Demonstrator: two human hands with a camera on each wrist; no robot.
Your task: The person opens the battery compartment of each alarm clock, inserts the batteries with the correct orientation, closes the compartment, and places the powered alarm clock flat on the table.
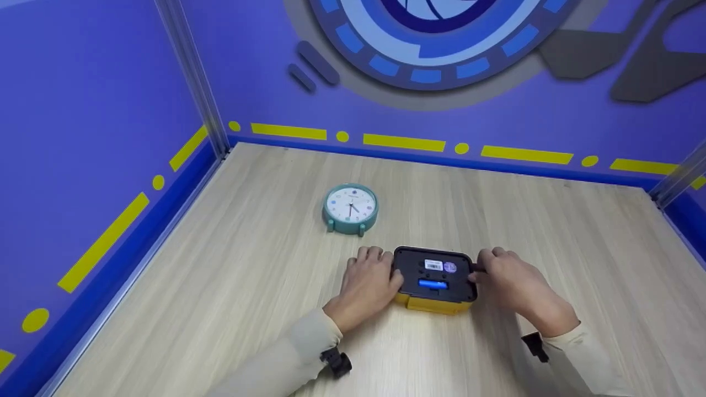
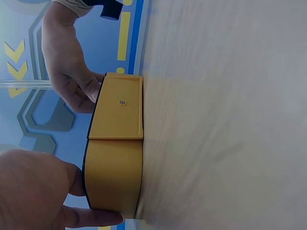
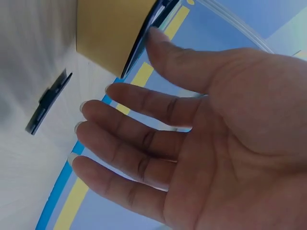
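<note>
A box-shaped yellow clock (image 1: 438,305) lies face down on the table, its black back upward. Its face is hidden. A blue battery (image 1: 433,284) shows in a slot in that back, below two small labels. My left hand (image 1: 370,284) grips the clock's left end, thumb at the back's edge and fingers along the side. At the other end is my right hand (image 1: 510,278), its thumb touching the back's edge in the right wrist view and its fingers loosely extended. Beyond those fingertips lies a small black cover piece (image 3: 48,103).
A round teal clock (image 1: 351,208) with a white dial lies face up behind the yellow clock, slightly left. Blue-purple panels (image 1: 265,99) with yellow marks border the wooden table (image 1: 220,286) at the back and sides.
</note>
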